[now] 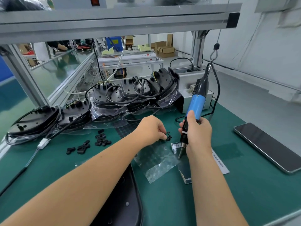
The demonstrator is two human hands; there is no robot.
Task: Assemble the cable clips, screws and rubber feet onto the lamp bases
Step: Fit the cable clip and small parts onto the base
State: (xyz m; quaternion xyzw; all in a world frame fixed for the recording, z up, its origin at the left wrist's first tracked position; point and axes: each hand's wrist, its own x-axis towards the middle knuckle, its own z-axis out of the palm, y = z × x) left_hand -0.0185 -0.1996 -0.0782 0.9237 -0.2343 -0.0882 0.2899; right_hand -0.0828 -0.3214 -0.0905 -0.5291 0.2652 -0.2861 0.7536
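My left hand [152,128] reaches down onto a small pile of black screws [169,137] on the green mat, its fingertips curled and pinching at them. My right hand [197,132] grips a blue and black electric screwdriver [194,106], whose tip points down at the mat beside a clear plastic bag [160,162]. A black lamp base [123,203] lies under my left forearm, mostly hidden. Black cable clips [101,139] lie scattered to the left. Stacks of black lamp bases [114,97] with cords fill the back.
A phone [267,146] lies face up at the right. A white label sheet [219,163] sits under my right wrist. A white connector and cable [43,143] run along the left. A grey metal box [189,82] stands behind the screwdriver, under an aluminium frame shelf.
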